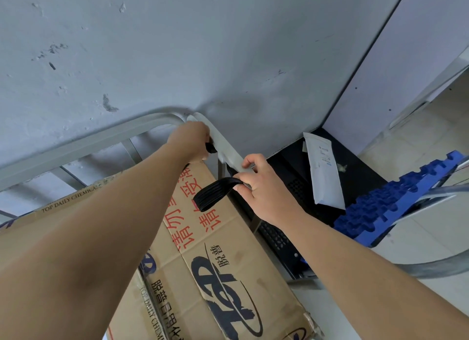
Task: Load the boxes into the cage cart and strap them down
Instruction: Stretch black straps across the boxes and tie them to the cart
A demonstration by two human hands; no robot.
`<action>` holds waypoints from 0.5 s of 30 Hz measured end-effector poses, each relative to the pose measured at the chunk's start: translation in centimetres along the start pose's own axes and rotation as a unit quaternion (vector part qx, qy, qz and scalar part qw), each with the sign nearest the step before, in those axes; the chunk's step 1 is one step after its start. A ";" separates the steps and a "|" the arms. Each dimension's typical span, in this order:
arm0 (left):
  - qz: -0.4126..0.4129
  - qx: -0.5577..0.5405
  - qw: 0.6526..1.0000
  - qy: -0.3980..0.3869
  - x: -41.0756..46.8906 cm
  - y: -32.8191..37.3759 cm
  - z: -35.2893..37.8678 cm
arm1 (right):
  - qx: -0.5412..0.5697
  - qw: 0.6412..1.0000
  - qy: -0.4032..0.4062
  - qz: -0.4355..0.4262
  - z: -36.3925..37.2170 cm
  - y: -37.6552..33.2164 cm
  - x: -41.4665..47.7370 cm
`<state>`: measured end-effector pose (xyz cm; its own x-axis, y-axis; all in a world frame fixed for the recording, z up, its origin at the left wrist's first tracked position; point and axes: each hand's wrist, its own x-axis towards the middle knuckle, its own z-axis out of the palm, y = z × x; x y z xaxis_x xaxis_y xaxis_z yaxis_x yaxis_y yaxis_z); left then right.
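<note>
Just above the box (203,251), my left grip (193,142) curls round one end of the black strap (215,194) at the cage cart (101,134) rail; my right grip (261,187) pinches its ribbed loop.

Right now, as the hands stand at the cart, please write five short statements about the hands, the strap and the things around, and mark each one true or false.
1. The right hand pinches the black ribbed strap. True.
2. The left hand hangs free, away from the grey metal cart frame. False: it is at the frame's rounded corner, with its grip on a black piece there.
3. The strap's loose end lies over the brown cardboard box with red print. True.
4. The blue plastic pallet is left of the box. False: it is to the right.
5. The white padded envelope lies on the box. False: it lies on a black case beside the cart.
</note>
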<state>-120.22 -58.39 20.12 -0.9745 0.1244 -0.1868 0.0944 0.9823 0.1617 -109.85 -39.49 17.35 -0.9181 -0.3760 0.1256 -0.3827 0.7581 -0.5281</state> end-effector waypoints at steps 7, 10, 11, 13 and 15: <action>-0.007 0.133 0.988 0.074 -0.1 -1.1 2.9 | 0.006 1.000 0.003 -0.007 0.1 0.5 0.0; -0.004 0.145 0.989 0.035 -0.6 -1.1 3.6 | 0.005 1.000 0.004 -0.009 0.1 0.6 0.0; 0.011 0.126 0.991 0.034 -0.9 -1.1 3.8 | 0.005 1.000 0.004 -0.009 0.0 0.6 0.1; 0.038 0.058 0.997 0.033 -1.6 -1.2 3.9 | 0.005 1.000 0.003 -0.007 0.1 0.7 0.1; 0.043 -0.002 0.998 0.044 -2.4 -1.5 3.6 | 0.000 1.000 0.000 -0.006 0.1 0.8 0.2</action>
<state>-117.29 -59.67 16.84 -0.9768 0.1958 -0.0865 0.1783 0.9679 0.1770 -110.30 -38.96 16.87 -0.9137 -0.3848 0.1310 -0.3930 0.7539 -0.5265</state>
